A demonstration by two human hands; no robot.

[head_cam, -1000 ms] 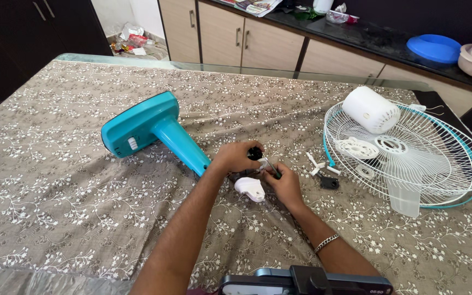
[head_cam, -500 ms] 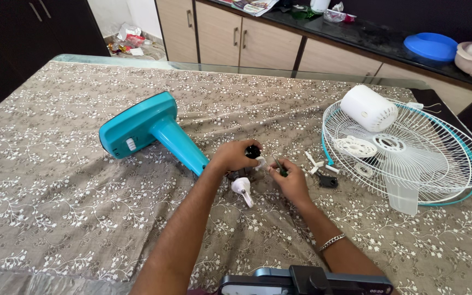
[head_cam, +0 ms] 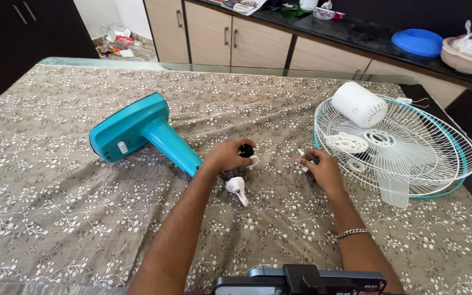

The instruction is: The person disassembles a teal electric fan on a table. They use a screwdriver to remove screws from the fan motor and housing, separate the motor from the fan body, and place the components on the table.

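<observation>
Right hand [head_cam: 323, 170] now rightward (teal fan stand [head_cam: 140, 134])

A big table [head_cam: 55, 180] fills most of the view, spread with a grey-brown cloth [head_cam: 45, 218] printed in small white flower sprigs; a strip of its glass top [head_cam: 192, 67] shows bare at the far edge. Behind it runs a row of beige cabinets [head_cam: 236, 38] with slim metal handles, under a dark, glossy countertop [head_cam: 367, 34]. On that counter sit a blue bowl [head_cam: 417, 41] and a pinkish basin [head_cam: 468, 59] — both well to the right. Dark cupboard doors [head_cam: 23, 33] stand at the left. Soft daylight falls evenly across the cloth — no hard shadows.
</observation>
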